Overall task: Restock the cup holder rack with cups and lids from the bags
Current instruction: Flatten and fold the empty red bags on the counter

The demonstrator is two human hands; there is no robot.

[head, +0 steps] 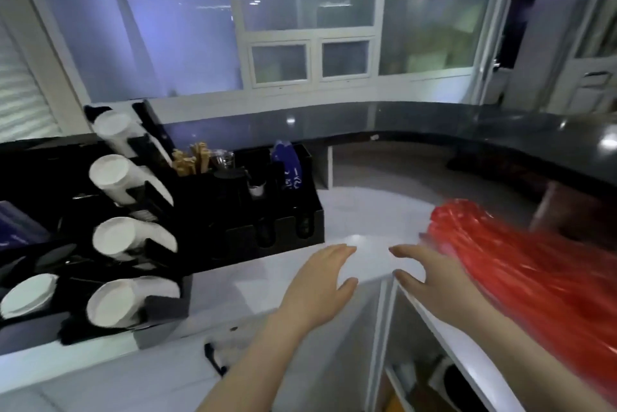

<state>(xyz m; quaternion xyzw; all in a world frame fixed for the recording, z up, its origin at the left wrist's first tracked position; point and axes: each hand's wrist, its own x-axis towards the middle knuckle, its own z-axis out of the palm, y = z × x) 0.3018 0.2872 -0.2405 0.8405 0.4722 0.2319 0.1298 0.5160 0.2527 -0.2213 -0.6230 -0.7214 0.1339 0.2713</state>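
Now — red bag (521, 264): glossy, blurred | left hand (320, 281), right hand (430, 278) — fingers spread, holding nothing

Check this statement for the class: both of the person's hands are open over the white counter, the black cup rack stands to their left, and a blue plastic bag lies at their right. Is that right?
One detail is wrong: the plastic bag is red, not blue, as the head view shows. The rest stands: the left hand and right hand are open over the white counter, and the black cup rack stands at the left.

Black rack (287, 221), white cups (110, 174), red bag (521, 264)
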